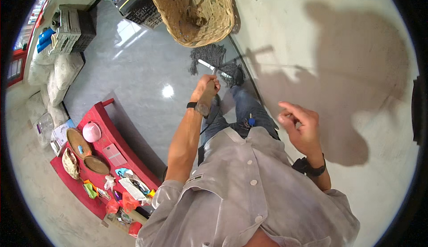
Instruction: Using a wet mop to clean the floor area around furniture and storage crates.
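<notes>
My left hand (205, 86) is closed around the wooden handle (206, 96) of a T-shaped hand tool. Its narrow, shiny metal head (206, 64) points away from me, above the floor; the exact kind of tool cannot be told. My right hand (299, 123) is raised beside my hip in front of the pale wall, fingers loosely bent and apart, holding nothing visible. Beyond the metal head lies a dark grey string mop head (210, 55), near my foot. Farther out stands a woven bamboo basket (200, 19) with a dark stick inside.
On the left, a red wooden bench (113, 130) bears woven trays, a pink round object (91, 131) and plastic bags. Plastic crates (70, 30) and stuffed sacks (63, 76) line the far left wall. Another dark crate (142, 9) stands beside the basket. The pale wall rises close on the right.
</notes>
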`<action>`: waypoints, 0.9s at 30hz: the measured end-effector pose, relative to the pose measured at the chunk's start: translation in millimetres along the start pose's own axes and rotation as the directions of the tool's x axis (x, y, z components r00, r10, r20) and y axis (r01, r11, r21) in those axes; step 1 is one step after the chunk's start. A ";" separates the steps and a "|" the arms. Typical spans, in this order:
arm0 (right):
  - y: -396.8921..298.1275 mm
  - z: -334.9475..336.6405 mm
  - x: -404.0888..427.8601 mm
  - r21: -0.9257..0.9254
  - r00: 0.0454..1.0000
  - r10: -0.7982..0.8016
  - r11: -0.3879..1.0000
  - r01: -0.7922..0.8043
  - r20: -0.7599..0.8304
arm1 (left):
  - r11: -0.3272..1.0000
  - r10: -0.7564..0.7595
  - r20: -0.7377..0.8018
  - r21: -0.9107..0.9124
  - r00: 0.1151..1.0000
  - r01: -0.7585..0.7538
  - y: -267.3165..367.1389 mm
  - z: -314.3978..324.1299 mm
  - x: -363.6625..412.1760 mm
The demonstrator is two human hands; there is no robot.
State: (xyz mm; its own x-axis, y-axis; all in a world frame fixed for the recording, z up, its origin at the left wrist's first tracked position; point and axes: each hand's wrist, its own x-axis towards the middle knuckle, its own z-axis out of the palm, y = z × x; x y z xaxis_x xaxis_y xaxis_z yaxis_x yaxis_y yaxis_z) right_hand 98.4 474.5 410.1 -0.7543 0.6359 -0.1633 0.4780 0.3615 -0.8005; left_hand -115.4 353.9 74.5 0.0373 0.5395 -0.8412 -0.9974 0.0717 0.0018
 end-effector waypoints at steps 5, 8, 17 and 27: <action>-5.3 -47.1 36.1 -0.237 0.965 -0.182 0.962 0.135 -0.190 | 0.968 -0.114 -0.071 0.215 0.991 0.126 -28.8 11.5 25.0; -14.8 -68.4 45.1 -0.495 0.889 -0.329 0.858 0.139 -0.319 | 0.941 -0.089 -0.275 0.292 0.957 0.172 -32.4 29.3 31.0; -22.0 -69.5 33.4 -0.488 0.633 -0.392 0.873 0.025 -0.668 | 0.972 -0.108 0.050 -0.206 0.993 0.116 50.8 46.2 24.3; 43.2 -60.2 24.2 -0.625 0.387 -0.512 0.733 -0.269 -0.767 | 0.938 -0.102 0.316 -0.285 0.943 0.197 114.4 14.4 29.4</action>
State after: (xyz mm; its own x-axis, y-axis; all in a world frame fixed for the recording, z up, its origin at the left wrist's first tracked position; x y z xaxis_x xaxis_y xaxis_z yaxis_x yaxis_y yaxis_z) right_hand 127.9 546.5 406.3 -0.1921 0.5839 0.7888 0.8343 0.5205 -0.1821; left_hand -227.5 390.1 57.8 0.1563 0.7665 -0.6230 -0.9458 -0.0657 -0.3181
